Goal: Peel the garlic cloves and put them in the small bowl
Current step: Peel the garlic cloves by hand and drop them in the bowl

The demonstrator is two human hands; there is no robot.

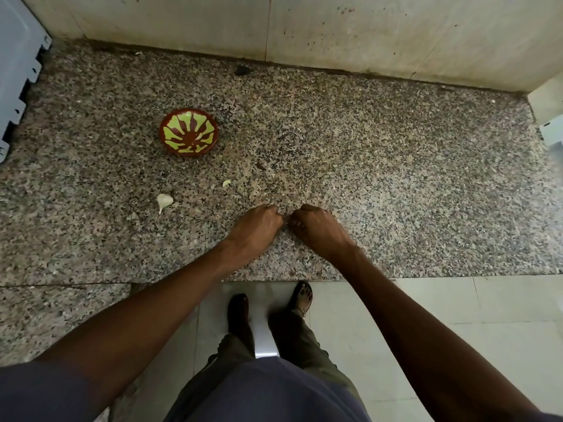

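A small brown bowl (188, 132) with a green petal pattern stands on the speckled granite counter (396, 184); a pale peeled clove lies inside it. An unpeeled garlic clove (164, 201) with a tail lies in front of the bowl, and a small pale piece of garlic (226, 183) lies a little to its right. My left hand (257, 225) and my right hand (316, 228) meet fingertip to fingertip near the counter's front edge, fingers curled and pinching something tiny between them. What they hold is hidden by the fingers.
A grey plastic object with a stepped edge (18, 71) stands at the far left. A tiled wall (335, 28) runs along the back, and a white object (551, 132) sits at the right edge. Below the counter's front edge are floor tiles and my feet.
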